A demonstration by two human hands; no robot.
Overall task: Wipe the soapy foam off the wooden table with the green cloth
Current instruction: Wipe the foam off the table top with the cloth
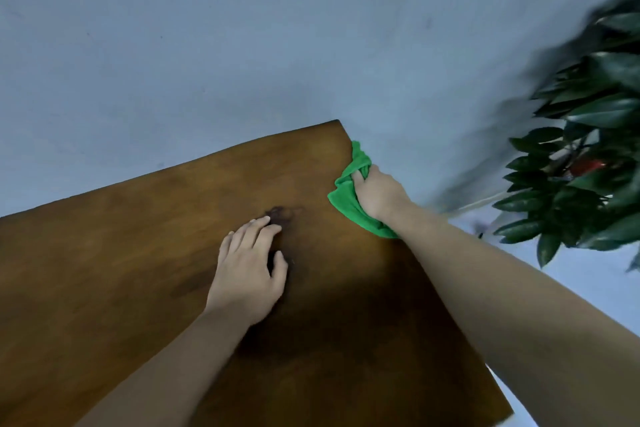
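1. The right hand (377,192) is curled tight round the bunched bright green microfibre cloth (346,198). The cloth sits at the right edge of the brown wooden table (138,270), near its far corner, and partly hangs past the edge. A stroke carried further outward would likely take the cloth off the wood, and any foam pushed ahead of it would drop to the floor rather than into the cloth.
2. The left hand (246,274) lies open, fingers straight and spread, palm down on the middle of the tabletop, holding nothing. If the surface is wet and soapy, this bracing hand could slip or smear a wiped patch.
3. No white foam shows plainly on the wood, and a dark blotch (280,213) lies just beyond the left fingertips. A thin soapy film could go unnoticed in the shadowed near part.
4. The bushy, dark-leaved potted plant (588,166) stands near the right arm, so a wide swing of the elbow could brush its leaves.
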